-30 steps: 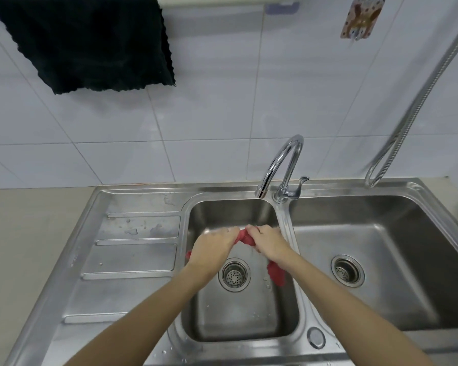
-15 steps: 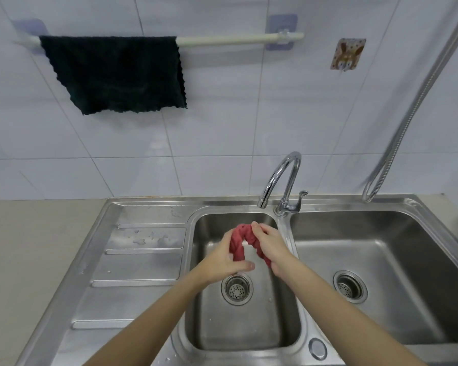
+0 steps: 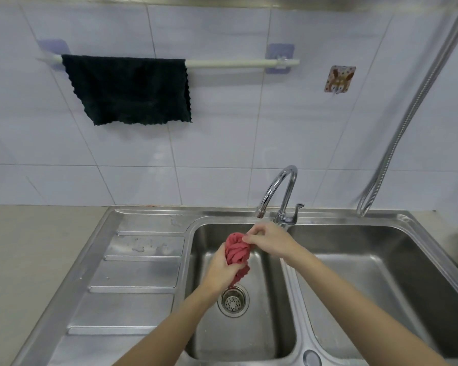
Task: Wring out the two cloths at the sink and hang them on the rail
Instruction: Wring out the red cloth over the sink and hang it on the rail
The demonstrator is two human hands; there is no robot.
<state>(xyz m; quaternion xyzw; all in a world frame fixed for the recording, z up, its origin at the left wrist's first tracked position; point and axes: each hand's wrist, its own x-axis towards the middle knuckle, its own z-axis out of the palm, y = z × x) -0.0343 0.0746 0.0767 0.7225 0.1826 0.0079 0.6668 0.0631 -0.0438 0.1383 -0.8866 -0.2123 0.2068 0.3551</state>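
**Red cloth twisted over the left basin, free rail waiting up and to the right**

Red cloth [image 3: 237, 250], a twisted rope of wet fabric, is sitting between your two hands above the left basin of the stainless steel double sink [image 3: 249, 347], its long axis running from far to near with a slight lean. Your right hand [image 3: 271, 241] is clenching the far, upper end just below the curved chrome tap [image 3: 278, 191]; your left hand [image 3: 218, 270] is gripping the near, lower end, with a short tail dangling over the round drain strainer [image 3: 233, 302].

Judging from the tight twist, you are probably nearing the end of the wringing. The dark green cloth [image 3: 128, 88] is already hanging on the left part of the white wall rail [image 3: 238, 63], so the bare stretch lies to its right, far and above your hands and slightly left of the tap. Your right hand is the nearer one to that stretch. The tap's arch is standing between the cloth and the rail, so lifting toward you first and then up should be giving you clear room.
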